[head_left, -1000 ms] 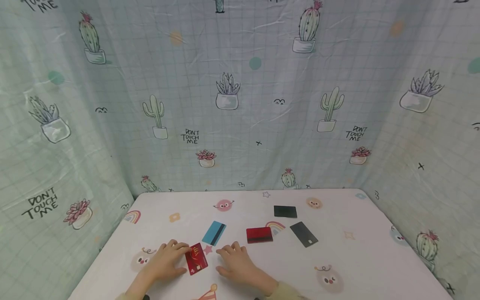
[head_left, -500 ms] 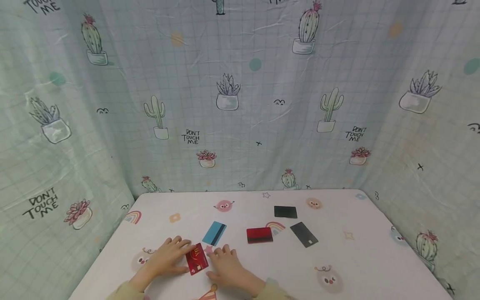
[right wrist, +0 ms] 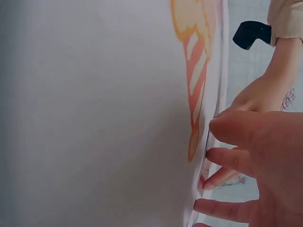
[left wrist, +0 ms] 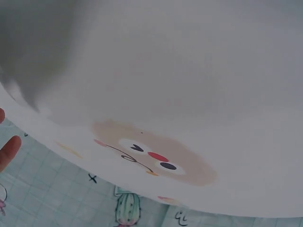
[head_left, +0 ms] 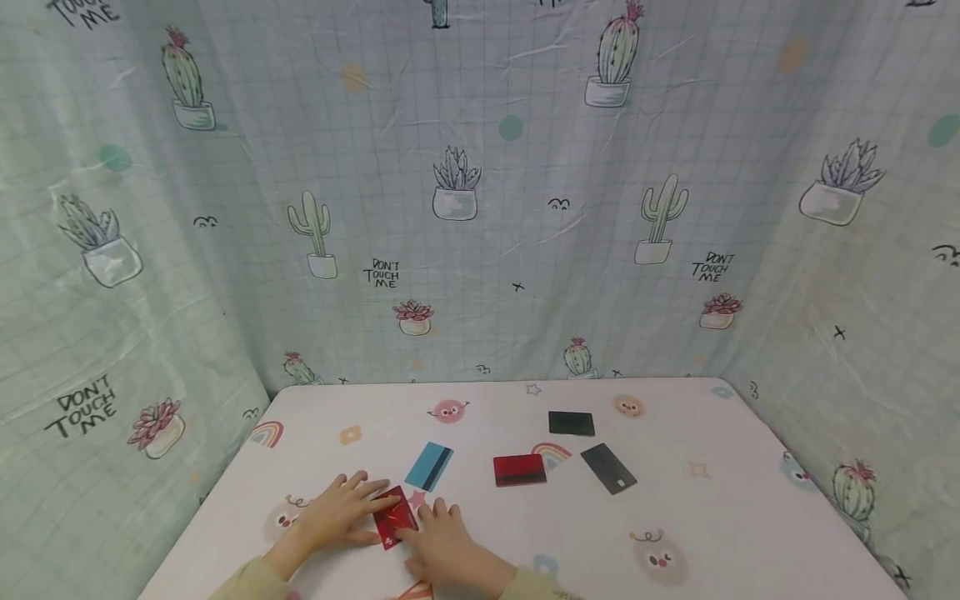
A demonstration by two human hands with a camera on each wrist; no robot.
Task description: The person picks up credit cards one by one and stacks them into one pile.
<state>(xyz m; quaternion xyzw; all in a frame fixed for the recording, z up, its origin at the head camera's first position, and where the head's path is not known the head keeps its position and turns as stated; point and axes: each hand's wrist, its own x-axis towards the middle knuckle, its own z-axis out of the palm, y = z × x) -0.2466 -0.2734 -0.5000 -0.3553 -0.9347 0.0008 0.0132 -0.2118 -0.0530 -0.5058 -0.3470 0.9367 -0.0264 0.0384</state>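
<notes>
A red card [head_left: 392, 525] lies on the white patterned table, partly covered by fingers. My left hand [head_left: 333, 515] is at its left side, one finger lying across the card's upper part and the thumb by its lower left edge. From the right, my right hand [head_left: 448, 546] touches the card's lower right part with a fingertip; its other fingers rest extended on the table. In the right wrist view, the right hand [right wrist: 277, 156] has its fingers fairly straight, with the left hand behind. Only fingertips [left wrist: 9, 151] of the left hand show in the left wrist view.
A blue card [head_left: 429, 466] with a dark stripe lies just beyond the hands. Farther right are another red card [head_left: 520, 470], a dark grey card [head_left: 608, 468] and a black card [head_left: 572, 423]. Cactus-print cloth [head_left: 480, 250] surrounds the table at the back and sides.
My right hand has moved left from the bare table until its fingertip reaches the red card. The left hand has slid slightly right, its finger farther over the card.
</notes>
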